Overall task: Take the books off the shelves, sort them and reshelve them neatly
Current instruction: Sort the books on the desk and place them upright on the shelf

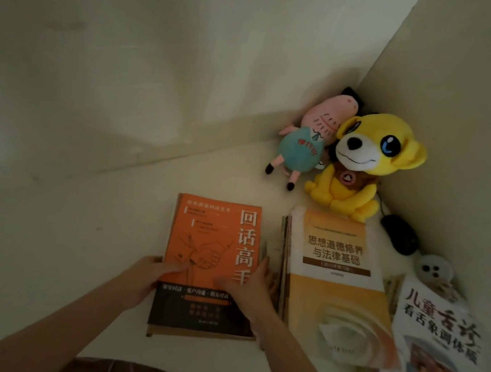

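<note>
Orange book [211, 245] lies atop the left stack [196, 336] on the white surface [94, 225], beside the yellow book [334, 285]; my left hand [146, 276] and right hand [248, 287] grip its side edges. Sorting, I judge; next, square the left stack

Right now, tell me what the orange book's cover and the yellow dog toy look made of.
The orange book: printed paper or card cover, probably smooth, judging by crisp flat lettering and thin edges. The yellow dog toy: plush fabric, likely stuffed, matte and fuzzy, with rounded soft limbs.
</note>
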### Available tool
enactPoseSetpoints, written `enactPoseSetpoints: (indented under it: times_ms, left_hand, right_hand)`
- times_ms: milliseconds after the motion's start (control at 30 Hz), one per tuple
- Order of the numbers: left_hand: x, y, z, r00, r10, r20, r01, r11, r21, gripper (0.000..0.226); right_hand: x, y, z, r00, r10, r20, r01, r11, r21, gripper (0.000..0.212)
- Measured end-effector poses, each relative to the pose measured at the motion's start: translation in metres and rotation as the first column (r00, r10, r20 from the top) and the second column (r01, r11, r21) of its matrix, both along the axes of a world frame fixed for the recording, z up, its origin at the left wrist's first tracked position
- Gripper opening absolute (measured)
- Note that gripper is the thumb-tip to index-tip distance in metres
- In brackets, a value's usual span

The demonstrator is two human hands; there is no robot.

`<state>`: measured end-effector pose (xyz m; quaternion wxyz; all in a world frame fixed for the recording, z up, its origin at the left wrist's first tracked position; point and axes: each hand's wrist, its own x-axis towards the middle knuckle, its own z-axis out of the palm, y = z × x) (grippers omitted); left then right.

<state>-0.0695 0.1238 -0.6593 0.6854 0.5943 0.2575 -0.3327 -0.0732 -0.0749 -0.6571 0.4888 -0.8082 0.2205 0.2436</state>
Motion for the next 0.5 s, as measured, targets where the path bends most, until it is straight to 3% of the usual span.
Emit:
enactPoseSetpoints:
  times_ms: [167, 333, 500]
  left_hand:
    - [-0.0038, -0.0033, -0.0007, 0.999, 0.025, 0.024, -0.024, 0.999, -0.04, 0.056]
    - [-0.0011, -0.0034, -0.0019, 0.999, 0.04, 0.002, -0.04, 0.997, -0.06, 0.035]
    - [-0.0072, 0.002, -0.0062, 0.998, 0.061, -0.027, -0.063, 0.996, -0.068, 0.064]
  right_hand:
    - [-0.0017, 0.0042, 0.0016, 0.999, 0.047, 0.012, -0.047, 0.998, -0.051, 0.133]
    - [-0.0034, 0.0044, 0.0004, 0.998, 0.055, -0.017, -0.056, 0.996, -0.067, 0.129]
    - [-0.0049, 0.0052, -0.0017, 0.998, 0.062, -0.014, -0.063, 0.996, -0.07, 0.132]
